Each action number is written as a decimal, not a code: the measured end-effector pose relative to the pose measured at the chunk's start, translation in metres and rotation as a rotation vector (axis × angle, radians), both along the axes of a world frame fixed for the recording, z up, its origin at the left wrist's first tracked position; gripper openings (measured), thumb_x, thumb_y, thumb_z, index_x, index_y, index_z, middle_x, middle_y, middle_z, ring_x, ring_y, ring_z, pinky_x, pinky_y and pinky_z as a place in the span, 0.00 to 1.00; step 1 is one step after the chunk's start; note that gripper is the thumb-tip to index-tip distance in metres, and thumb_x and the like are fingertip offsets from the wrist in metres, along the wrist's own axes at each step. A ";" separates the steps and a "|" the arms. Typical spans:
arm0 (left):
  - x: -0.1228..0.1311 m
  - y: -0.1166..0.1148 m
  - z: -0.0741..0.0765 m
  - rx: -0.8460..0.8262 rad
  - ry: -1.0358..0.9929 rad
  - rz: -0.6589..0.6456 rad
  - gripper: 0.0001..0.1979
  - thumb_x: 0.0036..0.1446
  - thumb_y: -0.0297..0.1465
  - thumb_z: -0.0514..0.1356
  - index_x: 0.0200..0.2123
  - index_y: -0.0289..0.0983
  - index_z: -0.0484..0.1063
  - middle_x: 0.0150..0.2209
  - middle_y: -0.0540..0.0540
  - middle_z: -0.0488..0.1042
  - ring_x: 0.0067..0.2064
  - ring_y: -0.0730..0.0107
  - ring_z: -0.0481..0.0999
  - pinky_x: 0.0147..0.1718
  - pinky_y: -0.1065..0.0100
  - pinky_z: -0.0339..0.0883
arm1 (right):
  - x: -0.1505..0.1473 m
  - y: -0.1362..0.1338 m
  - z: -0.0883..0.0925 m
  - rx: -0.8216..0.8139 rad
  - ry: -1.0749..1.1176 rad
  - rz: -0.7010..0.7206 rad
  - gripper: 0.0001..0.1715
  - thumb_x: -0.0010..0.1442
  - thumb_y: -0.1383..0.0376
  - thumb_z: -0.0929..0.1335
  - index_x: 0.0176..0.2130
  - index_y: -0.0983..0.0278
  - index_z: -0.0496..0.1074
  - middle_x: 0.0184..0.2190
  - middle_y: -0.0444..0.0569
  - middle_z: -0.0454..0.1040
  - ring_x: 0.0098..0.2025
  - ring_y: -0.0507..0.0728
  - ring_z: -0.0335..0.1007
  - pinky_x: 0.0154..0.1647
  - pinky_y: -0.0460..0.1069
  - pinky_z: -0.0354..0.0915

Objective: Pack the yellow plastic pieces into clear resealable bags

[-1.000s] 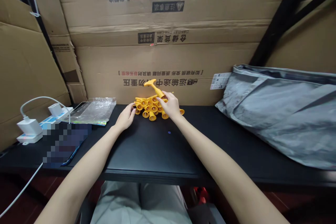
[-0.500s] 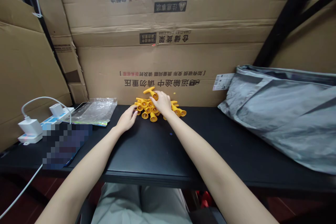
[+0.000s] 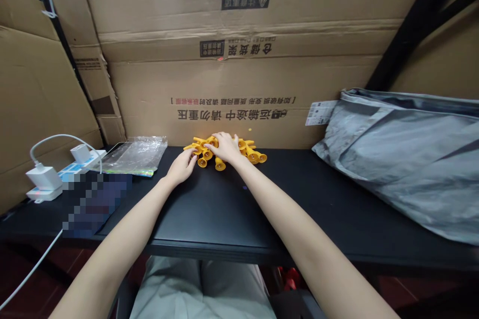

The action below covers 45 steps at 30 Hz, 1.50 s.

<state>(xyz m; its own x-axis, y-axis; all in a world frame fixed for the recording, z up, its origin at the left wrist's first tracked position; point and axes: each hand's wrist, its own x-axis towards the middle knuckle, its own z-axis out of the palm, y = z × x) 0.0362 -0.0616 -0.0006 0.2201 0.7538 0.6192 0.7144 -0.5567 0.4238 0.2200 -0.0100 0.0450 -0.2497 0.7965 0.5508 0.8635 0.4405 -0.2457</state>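
Note:
A pile of yellow plastic T-handled pieces (image 3: 220,163), each with a flared cup at one end, lies on the black tabletop against the cardboard. My right hand (image 3: 225,148) rests over the top of the pile. Its thumb and fingers are spread, and a yellow piece shows between thumb and forefinger. At the pile's left edge is my left hand (image 3: 181,166), its thumb and fingers apart and the tips at the outermost pieces. My right hand hides part of the pile's middle.
Left on the black table (image 3: 209,214) are a clear plastic bag (image 3: 140,152), a white power strip (image 3: 45,193) with chargers, a cable and a pixelated dark object (image 3: 97,204). A grey fabric bag (image 3: 392,154) takes up the right. Upright cardboard (image 3: 239,77) closes off the back.
My right hand has come down onto the pile with the yellow piece it held up, and its fingers have spread. My left hand has stayed at the pile's left edge. The view has shifted slightly.

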 end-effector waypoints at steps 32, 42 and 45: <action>-0.019 0.000 0.007 -0.239 0.347 0.612 0.18 0.59 0.31 0.49 0.51 0.34 0.66 0.54 0.35 0.66 0.56 0.53 0.65 0.53 0.53 0.58 | 0.129 0.049 -0.078 -0.423 0.693 -0.114 0.28 0.63 0.50 0.58 0.44 0.64 0.77 0.46 0.53 0.77 0.51 0.60 0.71 0.52 0.52 0.62; -0.066 0.008 0.004 -0.481 0.288 1.025 0.26 0.57 0.33 0.49 0.57 0.28 0.63 0.65 0.26 0.49 0.67 0.43 0.41 0.55 0.32 0.40 | 0.124 0.042 -0.074 -0.392 0.653 -0.113 0.25 0.63 0.55 0.58 0.38 0.67 0.78 0.40 0.54 0.79 0.48 0.60 0.72 0.50 0.51 0.62; -0.067 0.008 0.006 -0.542 0.319 1.025 0.27 0.58 0.37 0.47 0.55 0.27 0.66 0.64 0.25 0.50 0.67 0.41 0.41 0.54 0.30 0.38 | 0.123 0.040 -0.073 -0.390 0.668 -0.121 0.25 0.63 0.56 0.58 0.35 0.67 0.78 0.35 0.54 0.79 0.46 0.60 0.73 0.49 0.51 0.63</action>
<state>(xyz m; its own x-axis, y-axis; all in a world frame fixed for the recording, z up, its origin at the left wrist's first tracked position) -0.0305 -0.0533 0.0053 -0.5482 0.8134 0.1946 0.8361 0.5273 0.1510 0.3429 0.0295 -0.0278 0.1367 0.9638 0.2290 0.5149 0.1284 -0.8476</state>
